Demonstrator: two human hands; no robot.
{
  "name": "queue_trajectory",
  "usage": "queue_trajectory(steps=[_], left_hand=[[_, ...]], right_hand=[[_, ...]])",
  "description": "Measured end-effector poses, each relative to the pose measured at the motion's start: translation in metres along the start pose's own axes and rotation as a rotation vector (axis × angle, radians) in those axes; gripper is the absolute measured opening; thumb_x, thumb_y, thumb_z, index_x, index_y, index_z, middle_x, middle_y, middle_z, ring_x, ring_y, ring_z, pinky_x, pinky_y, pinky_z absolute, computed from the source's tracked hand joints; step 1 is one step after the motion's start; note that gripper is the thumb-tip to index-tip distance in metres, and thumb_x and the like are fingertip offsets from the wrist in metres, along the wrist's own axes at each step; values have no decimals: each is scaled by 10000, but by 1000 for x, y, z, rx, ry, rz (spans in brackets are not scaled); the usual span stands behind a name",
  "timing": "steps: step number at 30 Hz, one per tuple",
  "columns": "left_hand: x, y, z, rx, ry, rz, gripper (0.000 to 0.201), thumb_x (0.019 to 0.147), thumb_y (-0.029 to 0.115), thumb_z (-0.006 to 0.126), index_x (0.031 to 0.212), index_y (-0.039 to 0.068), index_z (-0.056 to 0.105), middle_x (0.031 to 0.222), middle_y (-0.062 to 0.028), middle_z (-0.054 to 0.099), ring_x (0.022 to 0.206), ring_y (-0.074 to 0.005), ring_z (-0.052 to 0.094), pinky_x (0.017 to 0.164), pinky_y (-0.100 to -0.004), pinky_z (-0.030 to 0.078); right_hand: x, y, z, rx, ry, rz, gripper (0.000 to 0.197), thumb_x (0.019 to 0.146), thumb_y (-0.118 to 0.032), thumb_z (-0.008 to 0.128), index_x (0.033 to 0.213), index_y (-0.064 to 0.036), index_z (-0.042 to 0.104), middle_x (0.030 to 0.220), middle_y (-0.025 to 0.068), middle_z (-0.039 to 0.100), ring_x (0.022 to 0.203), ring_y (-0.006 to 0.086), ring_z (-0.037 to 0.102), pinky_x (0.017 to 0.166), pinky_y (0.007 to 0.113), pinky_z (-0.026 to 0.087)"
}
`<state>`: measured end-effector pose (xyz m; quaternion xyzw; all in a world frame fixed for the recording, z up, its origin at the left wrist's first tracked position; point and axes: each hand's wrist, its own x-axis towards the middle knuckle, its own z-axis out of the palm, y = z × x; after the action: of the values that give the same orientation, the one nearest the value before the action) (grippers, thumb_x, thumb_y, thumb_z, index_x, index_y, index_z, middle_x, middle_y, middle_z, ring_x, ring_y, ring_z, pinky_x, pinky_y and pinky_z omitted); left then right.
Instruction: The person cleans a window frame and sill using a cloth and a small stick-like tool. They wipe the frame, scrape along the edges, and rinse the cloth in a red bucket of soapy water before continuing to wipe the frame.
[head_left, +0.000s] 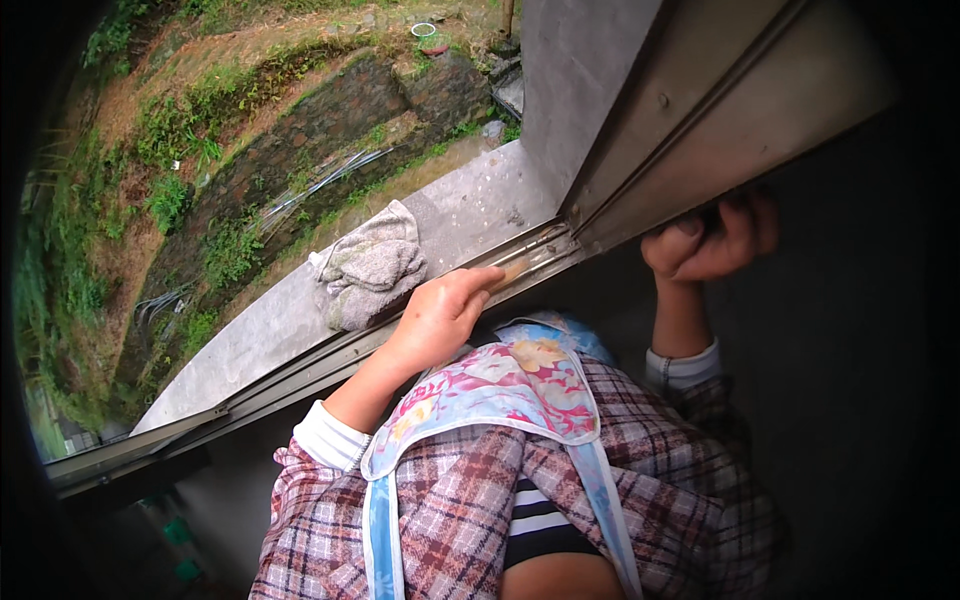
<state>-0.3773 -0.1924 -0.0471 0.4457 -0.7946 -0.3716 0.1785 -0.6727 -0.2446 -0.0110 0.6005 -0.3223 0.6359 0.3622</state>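
Note:
My left hand (pixel 440 315) reaches over the metal window track (pixel 350 352), its fingers closed together and pointing along the grooves. At its fingertips a small tan brush-like piece (pixel 516 269) lies in the track near the corner; its handle, if any, is hidden by the hand. A crumpled grey-white cloth (pixel 372 265) rests on the concrete ledge (pixel 250 335), just beyond the left hand. My right hand (pixel 712 240) is in shadow, fingers curled at the inner edge of the upright window frame (pixel 690 130), apparently gripping it.
A grey wall (pixel 580 80) rises beside the frame at the ledge's far end. Outside and below the ledge lie a stone retaining wall (pixel 330 130), plants and thin pale pipes (pixel 325 183). Green objects (pixel 180 535) stand in the dim room at lower left.

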Motion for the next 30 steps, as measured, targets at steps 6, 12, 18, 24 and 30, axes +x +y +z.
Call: queue_trajectory(steps=[6, 12, 18, 24, 30], left_hand=[[-1, 7, -3, 53, -67, -3, 296, 927, 77, 604, 1215, 42, 658, 1126, -182, 687, 1037, -357, 665, 890, -398, 529], [-11, 10, -4, 164, -109, -65, 285, 916, 67, 618, 1196, 53, 670, 1020, -173, 696, 949, -359, 672, 825, -410, 540], [12, 7, 28, 119, -4, 54, 282, 911, 59, 620, 1187, 70, 677, 956, -169, 688, 899, -374, 663, 778, -424, 534], [34, 16, 46, 102, -2, 56, 281, 908, 54, 615, 1182, 62, 673, 946, -190, 679, 890, -398, 653, 760, -442, 529], [40, 16, 57, 84, 42, 114, 290, 908, 59, 612, 1195, 52, 650, 952, -202, 672, 877, -418, 650, 745, -459, 528]], right_hand=[[2, 1, 1, 13, 8, -6, 314, 977, -312, 545, 1142, -47, 579, 1244, 160, 470, 1110, 276, 504, 947, 392, 457], [0, 2, -1, 1, 8, 5, 290, 973, -314, 547, 1133, -74, 585, 1238, 151, 483, 1102, 279, 500, 932, 392, 455], [1, 1, -2, 22, -20, -6, 287, 973, -315, 550, 1129, -76, 584, 1252, 150, 478, 1103, 287, 502, 929, 399, 454], [0, 3, -1, 59, -16, 3, 311, 980, -312, 551, 1157, -57, 566, 1262, 156, 468, 1125, 298, 506, 957, 409, 456], [2, 1, 1, 56, -18, -6, 351, 983, -314, 550, 1190, -31, 557, 1242, 172, 478, 1136, 300, 513, 967, 409, 457]])
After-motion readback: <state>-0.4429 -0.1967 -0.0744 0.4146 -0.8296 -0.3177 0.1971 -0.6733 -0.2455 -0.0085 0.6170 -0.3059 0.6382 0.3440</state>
